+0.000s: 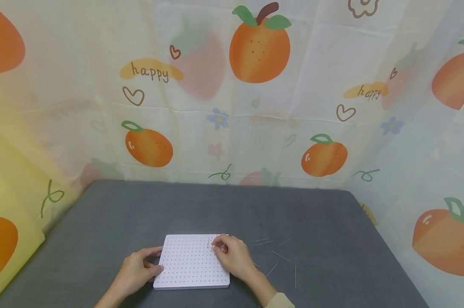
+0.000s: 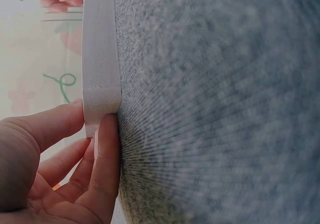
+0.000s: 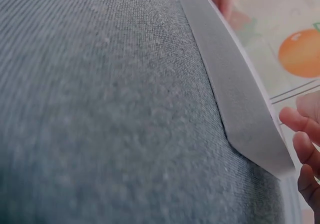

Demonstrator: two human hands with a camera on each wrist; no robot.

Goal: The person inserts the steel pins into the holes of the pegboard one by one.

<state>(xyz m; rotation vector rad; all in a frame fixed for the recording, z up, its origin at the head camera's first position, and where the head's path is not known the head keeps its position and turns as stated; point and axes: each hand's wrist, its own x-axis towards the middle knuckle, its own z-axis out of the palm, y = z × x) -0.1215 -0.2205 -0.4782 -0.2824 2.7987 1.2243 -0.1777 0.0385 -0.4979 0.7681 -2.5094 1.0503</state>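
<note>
A white pegboard (image 1: 193,263) with a grid of small holes lies flat on the dark table. My left hand (image 1: 133,271) grips its left edge; in the left wrist view, thumb and fingers (image 2: 107,154) close on the side of the board. At the board's far right corner, my right hand (image 1: 233,256) has thumb and index finger together on a thin metal pin (image 1: 217,236), mostly hidden by the fingers. Two more thin pins (image 1: 208,243) stand upright in holes just left of these fingertips. The right wrist view shows the standing pins (image 3: 295,90) beyond the curled fingers.
Several loose thin pins (image 1: 281,256) lie scattered on the grey table (image 1: 324,239) to the right of the board, some close to the right forearm. A fruit-print curtain (image 1: 232,141) hangs behind the table and along both sides.
</note>
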